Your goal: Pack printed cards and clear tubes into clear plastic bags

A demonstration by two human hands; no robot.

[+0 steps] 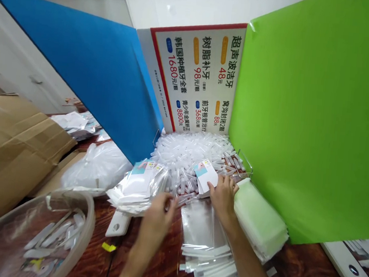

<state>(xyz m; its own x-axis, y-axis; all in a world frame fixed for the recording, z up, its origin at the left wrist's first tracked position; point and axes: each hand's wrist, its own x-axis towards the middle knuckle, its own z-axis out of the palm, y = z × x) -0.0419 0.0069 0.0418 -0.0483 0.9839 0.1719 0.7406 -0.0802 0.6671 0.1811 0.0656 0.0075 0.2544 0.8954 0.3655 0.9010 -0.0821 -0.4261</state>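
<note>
The right hand (224, 200) has its fingers arched and slightly parted, the thumb tip touching the near right edge of a white card (209, 179) that lies just left of those fingers; whether thumb and forefinger grip it cannot be told. The card's long axis runs away from the person with a lean to the left, its coloured printed end pointing outward and its plain white end by the thumb. The left hand (159, 214) is blurred, thumb and forefinger curled toward each other in a ring, and what they pinch, if anything, cannot be told. Beyond both hands' fingertips spreads a heap of small translucent tubes (190, 149). Just left of the left fingers is a pile of bagged cards (138, 184), its top card likewise aiming its printed end away from the person. Between the hands, on the near side of the right fingers, clear sleeves (198, 223) stretch toward the person. Right of the right fingers, a stack of greenish packets (259, 220) slants from far left to near right. Well left of the left fingers stands a translucent tub (91, 216).
</note>
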